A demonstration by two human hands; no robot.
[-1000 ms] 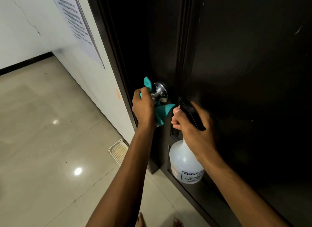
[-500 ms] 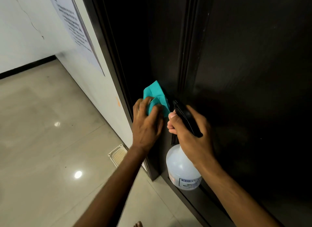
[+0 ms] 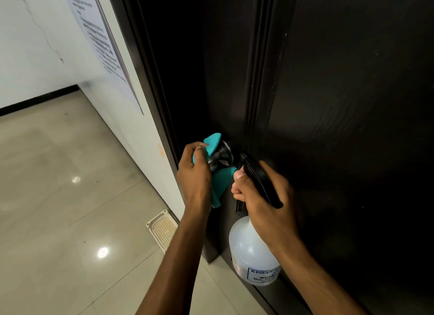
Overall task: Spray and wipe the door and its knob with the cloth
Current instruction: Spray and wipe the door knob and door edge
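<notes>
A dark brown door (image 3: 340, 91) fills the right of the head view. Its round metal knob (image 3: 223, 154) sits near the door's left edge. My left hand (image 3: 195, 176) grips the teal cloth (image 3: 219, 185) wrapped over the front of the knob; cloth ends stick out above and below the hand. My right hand (image 3: 265, 197) holds a white spray bottle (image 3: 252, 251) by its black trigger head, just right of the knob, with the bottle body hanging close to the door.
A white wall (image 3: 131, 127) with a printed paper notice (image 3: 103, 45) runs left of the dark door frame. A small cream vent grille (image 3: 163, 230) lies on the glossy tiled floor (image 3: 58, 197) at the wall's foot.
My left hand pressed the cloth flat over the knob half a second ago; now it has drawn back and grips the cloth round the knob's front, so the metal shows again. The bottle stayed put.
</notes>
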